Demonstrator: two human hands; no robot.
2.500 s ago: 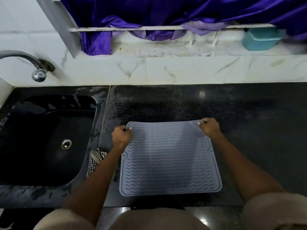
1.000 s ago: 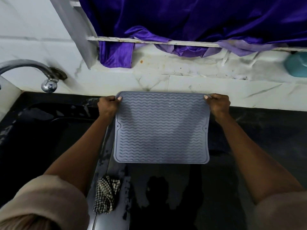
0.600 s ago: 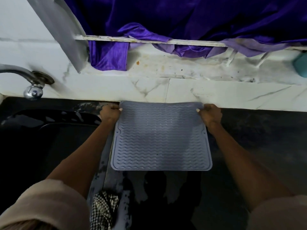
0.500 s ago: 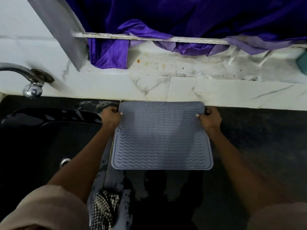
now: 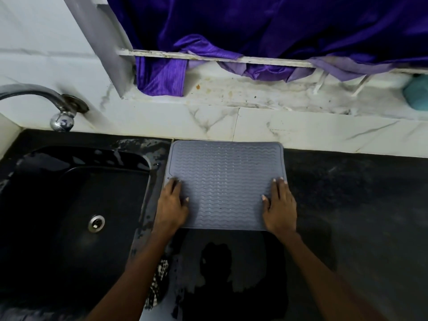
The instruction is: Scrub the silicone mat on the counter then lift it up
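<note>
The grey silicone mat (image 5: pixel 224 181), ribbed with wavy lines, lies flat on the black counter (image 5: pixel 347 205), its far edge against the white marble backsplash. My left hand (image 5: pixel 171 205) rests flat on the mat's left side with straight fingers. My right hand (image 5: pixel 280 205) rests flat on its right side the same way. Neither hand grips anything. The mat's near corners are hidden under my palms.
A black sink (image 5: pixel 76 205) with a metal drain lies left of the mat, a tap (image 5: pixel 46 98) above it. A checkered cloth (image 5: pixel 159 281) lies by my left forearm. Purple curtain (image 5: pixel 254 31) hangs over the ledge; a teal container (image 5: pixel 416 93) sits far right.
The mat went from being held up by its top corners to lying flat against the backsplash. Both hands let go of the corners and now press flat on its sides.
</note>
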